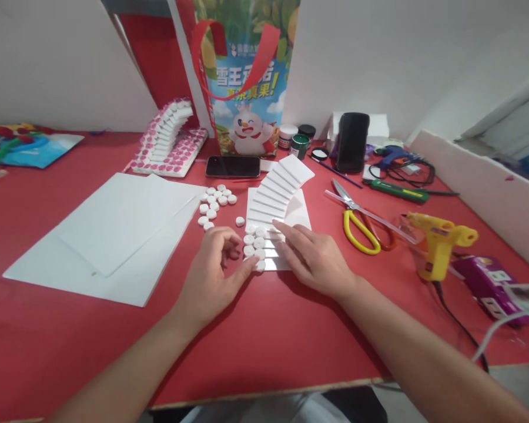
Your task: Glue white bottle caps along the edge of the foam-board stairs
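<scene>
A white model [275, 200] of curved, stair-like strips stands on a white base board in front of me. Small white round pieces [259, 242] sit in two rows along its near left side. My left hand [216, 267] is beside these rows, its thumb touching the nearest pieces; its fingers curl loosely, with a gap to the thumb and nothing seen in them. My right hand [315, 258] rests with fingers stretched over the strips' right side, hiding part of them. More loose round pieces [214, 202] lie behind my left hand, with a single piece [240, 221] apart from them.
White boards [110, 241] lie at left. Behind are a pink-dotted stair model [170, 141], a bag [251, 76], a phone [233, 167] and paint jars [300, 144]. At right are scissors [357, 220], a yellow glue gun [441, 238] with its cord, and a purple box [489, 285].
</scene>
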Available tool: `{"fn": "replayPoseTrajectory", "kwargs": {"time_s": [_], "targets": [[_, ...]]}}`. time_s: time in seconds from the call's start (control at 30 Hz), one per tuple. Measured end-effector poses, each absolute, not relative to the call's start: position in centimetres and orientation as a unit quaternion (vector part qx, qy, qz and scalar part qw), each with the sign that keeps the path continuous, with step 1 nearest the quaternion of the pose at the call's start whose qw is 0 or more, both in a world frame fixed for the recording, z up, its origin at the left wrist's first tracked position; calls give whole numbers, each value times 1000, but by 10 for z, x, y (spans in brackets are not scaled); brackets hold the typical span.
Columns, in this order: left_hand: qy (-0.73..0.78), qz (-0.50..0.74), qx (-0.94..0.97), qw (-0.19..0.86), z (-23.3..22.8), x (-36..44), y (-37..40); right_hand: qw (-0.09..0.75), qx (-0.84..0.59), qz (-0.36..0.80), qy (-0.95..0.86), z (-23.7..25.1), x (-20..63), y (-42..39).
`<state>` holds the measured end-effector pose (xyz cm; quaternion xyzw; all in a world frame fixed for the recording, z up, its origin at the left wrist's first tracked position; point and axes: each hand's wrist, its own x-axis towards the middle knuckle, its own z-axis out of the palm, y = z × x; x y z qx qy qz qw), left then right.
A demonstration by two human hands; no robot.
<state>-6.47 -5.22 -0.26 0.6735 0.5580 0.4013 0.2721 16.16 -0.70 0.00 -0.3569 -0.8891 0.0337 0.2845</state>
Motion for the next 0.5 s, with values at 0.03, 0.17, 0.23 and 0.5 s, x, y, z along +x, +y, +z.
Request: {"fn": "replayPoseTrajectory", "kwargs": {"time_s": [0.03, 0.17, 0.23, 0.5], "targets": [[559, 404, 668, 280, -3, -65, -52, 279, -364, 32, -888, 0, 162, -7], [577, 388, 652, 303, -1, -65, -51, 265, -365, 30, -892, -1, 161, -6], [580, 396, 638, 316, 1, -64, -52, 272, -371, 26, -887, 0, 161, -6], [609, 489, 599, 173, 26, -91, -37, 244, -472, -88, -843, 37, 188, -13]]}}
